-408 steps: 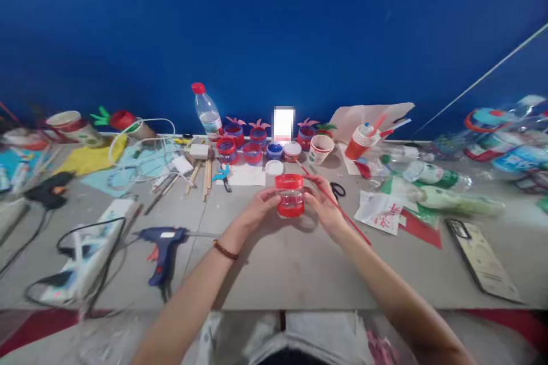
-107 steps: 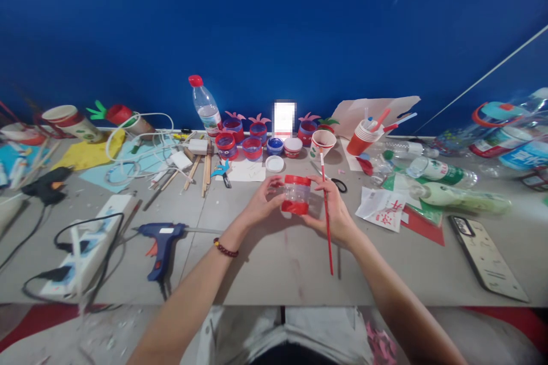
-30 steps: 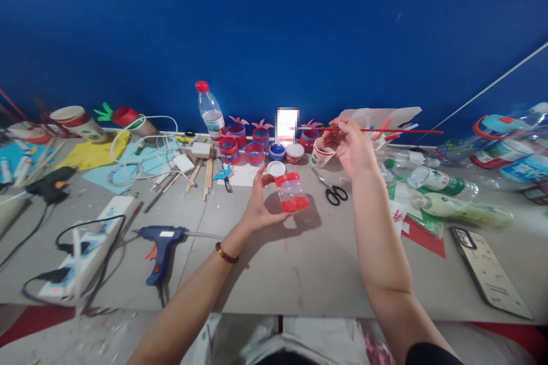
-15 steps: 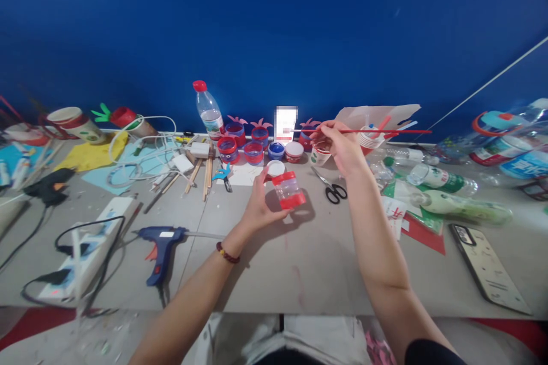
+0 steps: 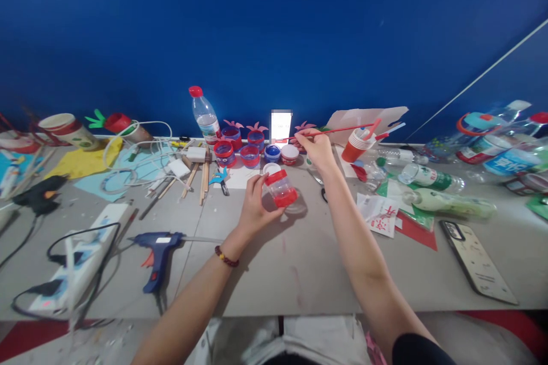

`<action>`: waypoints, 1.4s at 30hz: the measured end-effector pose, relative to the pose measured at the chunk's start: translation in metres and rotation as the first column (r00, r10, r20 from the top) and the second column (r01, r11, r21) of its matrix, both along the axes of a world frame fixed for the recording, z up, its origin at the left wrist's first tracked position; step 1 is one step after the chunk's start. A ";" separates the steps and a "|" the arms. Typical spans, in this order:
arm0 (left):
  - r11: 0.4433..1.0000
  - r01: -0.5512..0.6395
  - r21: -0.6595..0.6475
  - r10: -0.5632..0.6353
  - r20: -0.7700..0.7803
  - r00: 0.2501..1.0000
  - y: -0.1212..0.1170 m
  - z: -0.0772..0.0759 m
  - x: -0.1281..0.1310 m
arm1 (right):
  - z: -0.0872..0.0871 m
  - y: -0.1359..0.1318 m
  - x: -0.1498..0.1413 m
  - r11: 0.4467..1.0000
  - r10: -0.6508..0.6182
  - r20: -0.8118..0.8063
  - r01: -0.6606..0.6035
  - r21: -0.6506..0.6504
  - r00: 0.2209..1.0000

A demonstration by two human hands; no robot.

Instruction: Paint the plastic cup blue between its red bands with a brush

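Observation:
My left hand [image 5: 258, 203] grips a clear plastic cylinder [image 5: 281, 187] with red bands at both ends, tilted above the table. It looks like a cut piece of bottle. My right hand [image 5: 314, 148] pinches a thin red-handled paintbrush [image 5: 346, 129] lying nearly level, its tip pointing left. The tip is above an open jar of blue paint [image 5: 273, 153] and a white-topped red jar [image 5: 290, 154]; contact cannot be made out. A white lid [image 5: 271, 168] lies just behind the cylinder. Red-and-blue painted cups [image 5: 250, 156] stand left of the paint.
A lit phone [image 5: 281, 127] leans on the blue wall. At left are a glue gun [image 5: 157, 256], a power strip [image 5: 85, 256] and white cables. Scissors [image 5: 324, 194] lie partly under my right forearm. Paper cups [image 5: 357, 145], plastic bottles [image 5: 432, 178] and another phone [image 5: 477, 262] are at right.
My right hand has moved left with the paintbrush, bringing its tip over the paint jars. The cylinder stays in my left hand. The view has shifted slightly.

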State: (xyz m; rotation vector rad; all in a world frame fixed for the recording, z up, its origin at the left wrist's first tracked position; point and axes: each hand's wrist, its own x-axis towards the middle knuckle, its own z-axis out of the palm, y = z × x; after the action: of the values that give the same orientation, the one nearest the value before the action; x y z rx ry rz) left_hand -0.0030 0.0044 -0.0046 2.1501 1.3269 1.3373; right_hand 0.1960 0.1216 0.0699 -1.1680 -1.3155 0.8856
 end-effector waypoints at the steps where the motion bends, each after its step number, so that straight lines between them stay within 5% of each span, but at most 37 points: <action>1: 1.000 0.004 -0.003 -0.004 0.004 1.000 0.000 0.001 0.000 | 0.000 0.003 -0.001 1.000 -0.005 0.014 0.005 -0.002 1.000; 15: 0.998 0.000 -0.056 -0.002 -0.040 0.999 0.000 -0.002 -0.001 | -0.006 0.012 -0.014 0.992 -0.117 0.372 0.087 0.096 0.921; 28: 0.987 0.007 -0.159 -0.021 -0.081 0.996 -0.002 -0.006 0.001 | -0.028 0.023 -0.024 0.988 -0.124 0.488 0.064 0.138 0.864; 42: 0.986 0.012 -0.168 -0.027 -0.088 0.996 -0.001 -0.003 0.001 | -0.021 0.018 -0.033 0.990 -0.137 0.602 0.082 0.119 0.786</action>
State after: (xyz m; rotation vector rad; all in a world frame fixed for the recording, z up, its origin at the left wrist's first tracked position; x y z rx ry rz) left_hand -0.0022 0.0037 -0.0078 2.1250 1.3947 1.0914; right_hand 0.1635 0.1396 0.0489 -1.5159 -1.7586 0.3530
